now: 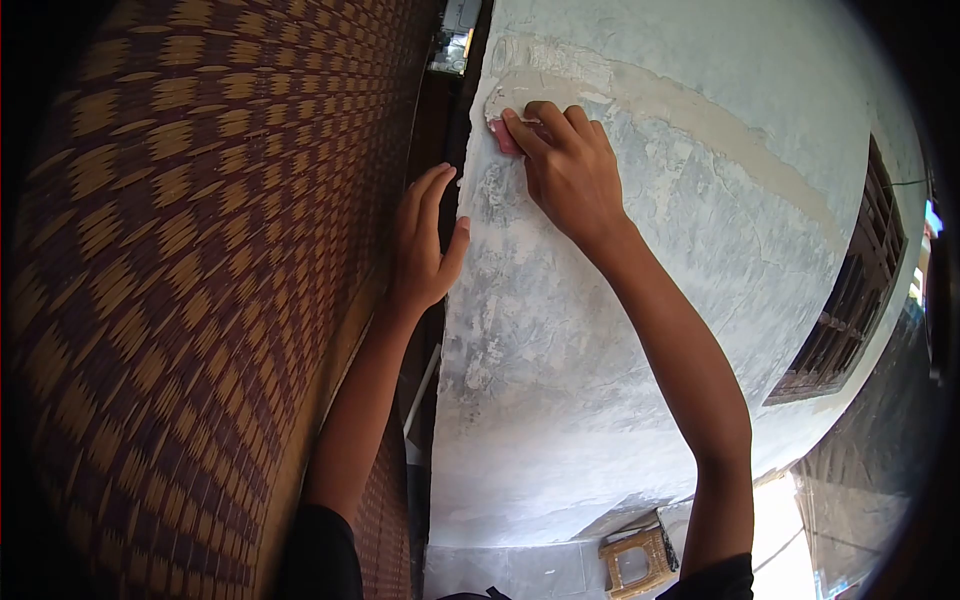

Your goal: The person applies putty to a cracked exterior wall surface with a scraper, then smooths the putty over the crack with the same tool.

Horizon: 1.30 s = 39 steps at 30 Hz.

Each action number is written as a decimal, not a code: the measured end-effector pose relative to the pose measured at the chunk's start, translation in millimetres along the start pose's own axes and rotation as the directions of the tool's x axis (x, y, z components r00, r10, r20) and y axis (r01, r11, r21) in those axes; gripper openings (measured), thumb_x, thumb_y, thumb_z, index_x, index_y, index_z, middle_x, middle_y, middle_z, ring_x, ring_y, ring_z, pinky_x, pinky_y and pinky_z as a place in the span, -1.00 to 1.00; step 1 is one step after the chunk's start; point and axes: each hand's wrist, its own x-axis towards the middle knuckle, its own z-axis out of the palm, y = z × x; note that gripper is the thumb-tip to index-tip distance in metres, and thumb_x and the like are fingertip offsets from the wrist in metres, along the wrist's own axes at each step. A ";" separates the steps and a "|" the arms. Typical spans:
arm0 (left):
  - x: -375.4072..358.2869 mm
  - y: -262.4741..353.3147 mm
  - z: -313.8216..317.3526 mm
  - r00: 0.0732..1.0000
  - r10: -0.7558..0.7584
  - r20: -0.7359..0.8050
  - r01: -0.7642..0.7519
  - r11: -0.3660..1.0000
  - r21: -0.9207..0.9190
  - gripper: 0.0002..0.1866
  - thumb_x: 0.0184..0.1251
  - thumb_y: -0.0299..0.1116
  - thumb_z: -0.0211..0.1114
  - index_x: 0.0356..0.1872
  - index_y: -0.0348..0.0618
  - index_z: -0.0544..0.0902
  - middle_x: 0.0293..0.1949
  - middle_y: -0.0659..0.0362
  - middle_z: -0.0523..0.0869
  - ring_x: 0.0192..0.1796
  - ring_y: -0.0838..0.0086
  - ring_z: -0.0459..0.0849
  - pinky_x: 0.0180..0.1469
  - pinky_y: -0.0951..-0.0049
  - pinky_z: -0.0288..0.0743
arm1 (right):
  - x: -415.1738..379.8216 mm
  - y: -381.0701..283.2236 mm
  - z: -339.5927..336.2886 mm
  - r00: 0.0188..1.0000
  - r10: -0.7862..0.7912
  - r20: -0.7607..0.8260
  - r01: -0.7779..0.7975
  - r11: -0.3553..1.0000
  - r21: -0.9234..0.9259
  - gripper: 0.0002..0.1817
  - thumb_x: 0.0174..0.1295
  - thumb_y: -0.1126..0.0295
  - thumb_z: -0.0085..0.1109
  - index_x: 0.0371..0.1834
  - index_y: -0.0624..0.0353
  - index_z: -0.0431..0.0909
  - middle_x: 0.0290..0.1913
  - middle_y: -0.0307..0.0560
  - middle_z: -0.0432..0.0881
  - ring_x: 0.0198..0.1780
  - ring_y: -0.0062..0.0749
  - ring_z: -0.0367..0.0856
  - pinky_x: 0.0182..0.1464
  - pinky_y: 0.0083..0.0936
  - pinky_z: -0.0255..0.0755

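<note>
A small pink flat piece [505, 138] is pressed to the wall near its left edge, with the fingers of my right hand [572, 170] closed over it. Most of the piece is hidden under those fingers. The wall [640, 270] is whitish and grey with rough, flaking patches. A beige band of filler [700, 105] curves across its upper part, and my right hand works just under the band's left end. My left hand [428, 240] is raised with its fingers apart, the tips right at the wall's edge, holding nothing.
A woven brown and tan panel [190, 270] stands close on the left, leaving a narrow dark gap beside the wall. A barred wooden window [845, 300] is set in the wall at the right. Below stands a wooden stool [637, 562] on the tiled floor [515, 572].
</note>
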 end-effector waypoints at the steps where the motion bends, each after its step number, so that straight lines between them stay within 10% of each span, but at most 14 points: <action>1: 0.7 1.1 -0.7 1.000 0.002 0.001 -0.002 1.000 0.004 -0.43 0.43 -0.48 0.17 0.44 -0.31 0.33 0.40 -0.11 0.40 0.45 0.05 0.38 0.50 0.11 0.20 | -0.5 1.1 -3.6 1.000 0.001 -0.002 -0.001 1.000 -0.002 -0.78 0.23 0.40 0.31 -0.07 0.03 0.78 -0.18 -0.28 0.62 -0.22 -0.39 0.54 -0.26 -0.43 0.39; 11: 6.4 0.6 -0.2 1.000 -0.002 -0.007 0.002 1.000 -0.004 -0.45 0.45 -0.47 0.15 0.44 -0.31 0.33 0.39 -0.12 0.40 0.45 0.06 0.38 0.50 0.10 0.22 | 53.6 23.5 -21.3 0.916 0.346 -0.202 -0.242 0.880 0.408 -0.83 0.32 0.44 0.24 -0.11 0.29 0.67 -0.31 0.05 0.68 -0.31 -0.08 0.69 -0.20 -0.28 0.55; 17: 10.3 0.3 2.9 1.000 0.022 -0.010 -0.022 1.000 -0.003 -0.45 0.45 -0.47 0.15 0.44 -0.31 0.32 0.40 -0.12 0.40 0.45 0.06 0.38 0.50 0.11 0.22 | 61.7 29.2 -0.3 0.703 0.710 0.046 -0.645 0.610 0.460 -0.62 0.44 0.18 0.16 -0.07 0.37 0.64 -0.33 0.10 0.75 -0.31 -0.24 0.72 -0.13 -0.38 0.54; 39: 7.3 -0.6 6.7 1.000 0.019 -0.007 -0.019 1.000 -0.015 -0.43 0.44 -0.48 0.14 0.45 -0.31 0.31 0.41 -0.13 0.38 0.46 0.04 0.36 0.51 0.08 0.20 | 42.4 44.9 0.2 0.689 0.724 -0.004 -0.635 0.607 0.478 -0.61 0.46 0.17 0.17 -0.07 0.37 0.66 -0.36 0.06 0.75 -0.34 -0.40 0.68 -0.17 -0.45 0.53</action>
